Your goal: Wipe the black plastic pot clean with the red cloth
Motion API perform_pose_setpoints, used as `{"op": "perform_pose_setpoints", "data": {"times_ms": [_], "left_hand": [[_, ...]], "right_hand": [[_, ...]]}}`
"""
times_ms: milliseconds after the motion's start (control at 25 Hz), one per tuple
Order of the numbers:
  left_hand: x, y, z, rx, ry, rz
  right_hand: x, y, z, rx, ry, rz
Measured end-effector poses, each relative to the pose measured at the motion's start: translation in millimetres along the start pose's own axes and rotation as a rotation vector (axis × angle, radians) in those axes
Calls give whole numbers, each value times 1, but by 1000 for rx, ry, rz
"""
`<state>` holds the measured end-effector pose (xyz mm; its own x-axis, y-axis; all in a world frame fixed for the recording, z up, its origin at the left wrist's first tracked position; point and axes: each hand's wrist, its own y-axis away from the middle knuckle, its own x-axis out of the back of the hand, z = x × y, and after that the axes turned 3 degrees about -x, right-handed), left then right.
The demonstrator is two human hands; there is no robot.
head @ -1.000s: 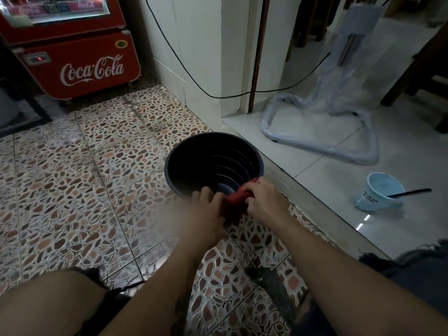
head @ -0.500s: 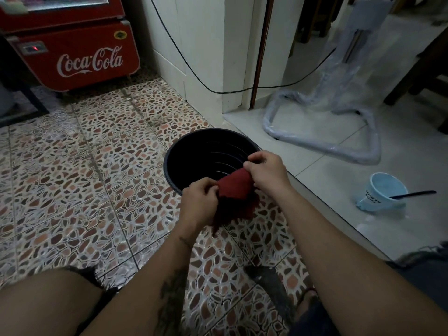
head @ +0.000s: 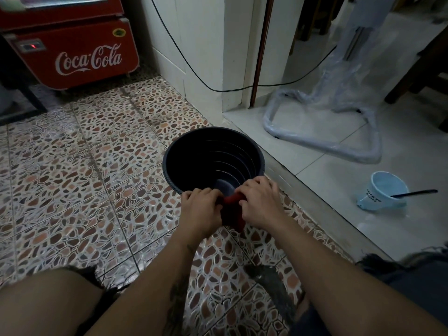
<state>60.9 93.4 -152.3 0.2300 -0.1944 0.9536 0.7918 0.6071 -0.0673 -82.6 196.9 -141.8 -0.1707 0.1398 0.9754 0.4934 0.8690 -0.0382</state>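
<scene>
The black plastic pot stands upright on the pebble-pattern floor tiles, its ribbed inside facing me. Just in front of its near rim, both hands hold the red cloth bunched between them. My left hand grips the cloth's left side with fingers curled. My right hand grips the right side, its knuckles at the pot's near edge. Most of the cloth is hidden by the hands; a dark fold hangs below them.
A red Coca-Cola cooler stands at the far left. A white wall corner with a black cable rises behind the pot. A raised step runs on the right, with a plastic-wrapped metal frame and a light-blue cup with a spoon.
Half a second ago the cloth was spread wider between the hands; now the hands are closer together and lower, with the cloth bunched at the pot's near rim.
</scene>
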Motion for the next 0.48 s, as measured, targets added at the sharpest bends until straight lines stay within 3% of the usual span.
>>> {"op": "perform_pose_setpoints", "data": {"times_ms": [240,480], "left_hand": [[7,-11,2,-11,-116,7],[54,-29,-6,-89,-150,-170]], "right_hand": [[-2,-20,11,34,66,-18],[44,-42,18,11,-18,-301]]}}
